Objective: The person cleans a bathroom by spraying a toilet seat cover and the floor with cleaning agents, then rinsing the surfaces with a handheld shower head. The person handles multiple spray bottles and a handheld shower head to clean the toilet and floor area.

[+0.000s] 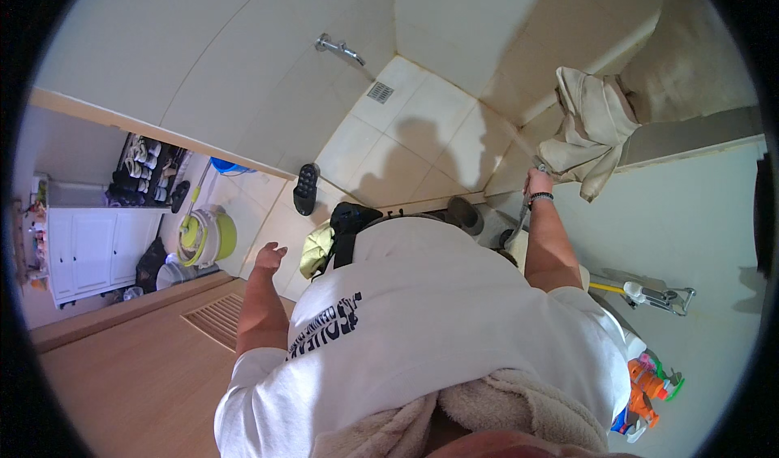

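Observation:
My right hand [538, 183] is closed round a handheld bidet sprayer [540, 166] with a hose, and a faint stream of water leaves it towards the tiled corner. Just beyond that hand hangs a bunched beige curtain [593, 129]. At my left side, my left hand [269, 257] holds nothing, its fingers loosely apart. A yellow-green cloth [316, 250] and a black pouch [354, 216] hang at my waist. Ahead lies the tiled shower floor [401, 147], which bears my shadow.
A wall tap [339, 49] is above a floor drain [380, 92]. A black slipper [305, 189] lies near the raised sill. Left, past the doorway, are a green-and-white mop bucket [210, 237] and a white cabinet [100, 251]. Spray bottles [646, 385] stand at lower right.

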The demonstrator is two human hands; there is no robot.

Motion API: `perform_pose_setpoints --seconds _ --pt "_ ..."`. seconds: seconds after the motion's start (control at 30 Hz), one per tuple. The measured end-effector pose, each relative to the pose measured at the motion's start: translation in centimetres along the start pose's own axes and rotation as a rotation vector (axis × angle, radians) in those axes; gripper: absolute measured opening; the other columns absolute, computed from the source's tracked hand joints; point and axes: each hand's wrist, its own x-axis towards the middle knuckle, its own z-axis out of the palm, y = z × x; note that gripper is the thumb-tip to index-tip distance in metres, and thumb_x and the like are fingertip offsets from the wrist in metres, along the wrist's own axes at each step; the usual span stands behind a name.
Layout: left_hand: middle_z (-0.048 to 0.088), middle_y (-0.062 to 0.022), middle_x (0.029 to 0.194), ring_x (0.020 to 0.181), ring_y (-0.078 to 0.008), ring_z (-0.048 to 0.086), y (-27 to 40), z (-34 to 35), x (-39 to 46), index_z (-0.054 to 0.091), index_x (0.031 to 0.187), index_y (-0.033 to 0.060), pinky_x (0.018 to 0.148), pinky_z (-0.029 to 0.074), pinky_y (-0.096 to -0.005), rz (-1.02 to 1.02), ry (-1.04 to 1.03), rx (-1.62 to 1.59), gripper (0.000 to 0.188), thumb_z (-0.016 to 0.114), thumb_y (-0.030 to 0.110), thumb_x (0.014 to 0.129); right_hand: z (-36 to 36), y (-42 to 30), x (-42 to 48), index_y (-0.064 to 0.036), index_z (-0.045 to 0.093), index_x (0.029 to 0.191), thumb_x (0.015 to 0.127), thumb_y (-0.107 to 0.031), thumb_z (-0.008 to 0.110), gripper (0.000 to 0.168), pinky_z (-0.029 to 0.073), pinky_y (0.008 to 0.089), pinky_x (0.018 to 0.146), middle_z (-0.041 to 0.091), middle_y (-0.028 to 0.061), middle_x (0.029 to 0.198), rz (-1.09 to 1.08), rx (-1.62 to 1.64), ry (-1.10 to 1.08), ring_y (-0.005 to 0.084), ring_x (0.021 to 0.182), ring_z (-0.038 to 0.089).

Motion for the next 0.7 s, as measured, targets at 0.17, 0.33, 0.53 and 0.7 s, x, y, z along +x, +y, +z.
perform_pose_setpoints --seconds 0.17,0.33,0.53,0.7 --pt "0.047 -0.0181 0.104 0.099 -0.0273 0.044 -2.6 0.2 0.9 0.043 0.105 -0.0015 0.083 0.036 -0.0301 0.054 0.004 0.026 0.051 0.053 0.033 0.069 1.7 -1.6 -1.6 -0.004 0.045 0.050 0.063 -0.018 0.044 0.019 0.036 0.0288 0.033 0.044 0.0063 0.044 0.000 0.036 -0.187 0.0183 0.033 0.042" --pt "0.047 -0.0182 0.104 0.098 -0.0277 0.044 -2.0 -0.4 0.3 0.044 0.104 -0.0019 0.083 0.036 -0.0307 -0.008 0.002 0.003 0.052 0.053 0.034 0.069 2.4 -3.6 -3.0 -0.006 0.045 0.053 0.064 -0.019 0.044 0.018 0.037 0.0272 0.034 0.044 0.0054 0.045 0.024 0.093 -0.298 0.0164 0.035 0.043" --pt "0.048 -0.0184 0.103 0.097 -0.0283 0.045 1.1 -1.9 -1.1 0.044 0.104 -0.0015 0.082 0.036 -0.0309 -0.139 0.004 -0.181 0.051 0.053 0.035 0.069 1.3 -4.3 -3.4 -0.006 0.044 0.057 0.065 -0.017 0.043 0.014 0.036 0.0272 0.032 0.043 0.0049 0.046 0.011 0.147 -0.320 0.0152 0.035 0.042" --pt "0.048 -0.0190 0.102 0.096 -0.0285 0.045 1.8 -1.7 0.1 0.044 0.103 -0.0018 0.082 0.036 -0.0309 -0.114 -0.035 -0.218 0.052 0.054 0.036 0.069 -1.4 -2.6 -2.7 -0.006 0.043 0.053 0.065 -0.016 0.043 0.016 0.035 0.0279 0.031 0.042 0.0052 0.043 -0.088 0.080 -0.098 0.0158 0.033 0.042"
